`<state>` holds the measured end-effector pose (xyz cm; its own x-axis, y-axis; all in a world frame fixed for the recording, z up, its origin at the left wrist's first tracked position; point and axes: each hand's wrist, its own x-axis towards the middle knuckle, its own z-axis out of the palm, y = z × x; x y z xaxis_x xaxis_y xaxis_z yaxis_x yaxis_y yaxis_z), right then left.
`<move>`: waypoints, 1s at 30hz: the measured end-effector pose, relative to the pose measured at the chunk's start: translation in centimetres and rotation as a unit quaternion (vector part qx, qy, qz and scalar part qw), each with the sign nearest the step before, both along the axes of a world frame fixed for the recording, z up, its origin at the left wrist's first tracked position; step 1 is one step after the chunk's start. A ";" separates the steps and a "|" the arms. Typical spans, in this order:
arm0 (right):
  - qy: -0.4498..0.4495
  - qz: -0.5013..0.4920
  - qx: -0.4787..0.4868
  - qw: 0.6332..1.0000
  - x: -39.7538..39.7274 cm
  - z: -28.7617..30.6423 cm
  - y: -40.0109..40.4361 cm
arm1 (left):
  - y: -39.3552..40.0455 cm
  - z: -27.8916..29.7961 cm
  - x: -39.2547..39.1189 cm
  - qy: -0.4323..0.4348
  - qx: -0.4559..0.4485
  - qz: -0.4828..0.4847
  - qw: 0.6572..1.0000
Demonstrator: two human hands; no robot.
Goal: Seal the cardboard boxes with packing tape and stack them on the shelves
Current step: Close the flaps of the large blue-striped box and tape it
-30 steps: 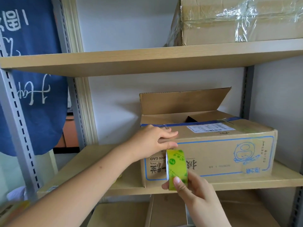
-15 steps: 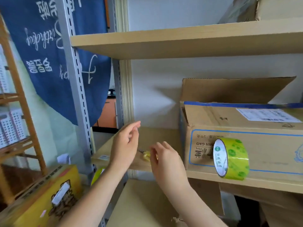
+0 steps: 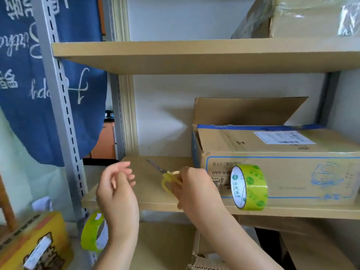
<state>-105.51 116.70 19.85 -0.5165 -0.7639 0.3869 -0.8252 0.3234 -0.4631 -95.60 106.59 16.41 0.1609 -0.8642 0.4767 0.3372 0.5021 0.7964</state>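
Yellow-handled scissors (image 3: 167, 177) are gripped by the right hand (image 3: 192, 189) on the wooden shelf (image 3: 155, 199), the left hand (image 3: 116, 189) loosely curled, holding nothing. At three o'clock sits the cardboard box (image 3: 282, 162), rear flap up, apparently not yet sealed; a green tape roll (image 3: 249, 187) hangs against its front, tape likely awaiting cutting. At nine o'clock, a blue banner (image 3: 23, 84) hangs beside the grey upright (image 3: 58, 106).

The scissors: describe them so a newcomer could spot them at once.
Find the middle wooden shelf holding the open cardboard box. Left of the box lie the yellow-handled scissors, handles gripped by the right hand, the only metal-bladed thing there.
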 end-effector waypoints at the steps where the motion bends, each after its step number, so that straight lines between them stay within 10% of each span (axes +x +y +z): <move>1: -0.012 0.019 -0.051 0.998 -0.1 1.0 2.6 | 1.3 0.3 -0.4 0.048 0.025 -0.013 0.998; 4: -0.050 0.072 -0.191 0.978 -1.7 4.8 10.1 | 6.0 1.2 -3.3 0.047 0.073 -0.151 0.985; 8: 0.046 0.020 -0.248 0.967 -8.3 9.2 13.7 | 11.1 2.9 -9.1 -0.209 0.077 -0.323 0.920; 12: 0.065 -0.003 -0.190 0.980 -15.7 8.9 10.9 | 12.3 4.4 -11.6 -0.308 0.097 -0.275 0.906; 23: 0.084 0.000 -0.170 0.982 -20.3 5.6 7.5 | 13.8 3.8 -10.4 -0.315 0.175 -0.472 0.804; 30: 0.030 0.063 -0.110 0.992 -19.3 7.4 9.8 | 14.6 2.3 -10.4 -0.210 0.203 -0.468 0.834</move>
<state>-124.78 126.51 27.29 -0.3940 -0.7144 0.5782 -0.8805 0.1129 -0.4605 -105.98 121.20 18.70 -0.7826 -0.6211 -0.0419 0.0784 -0.1651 0.9832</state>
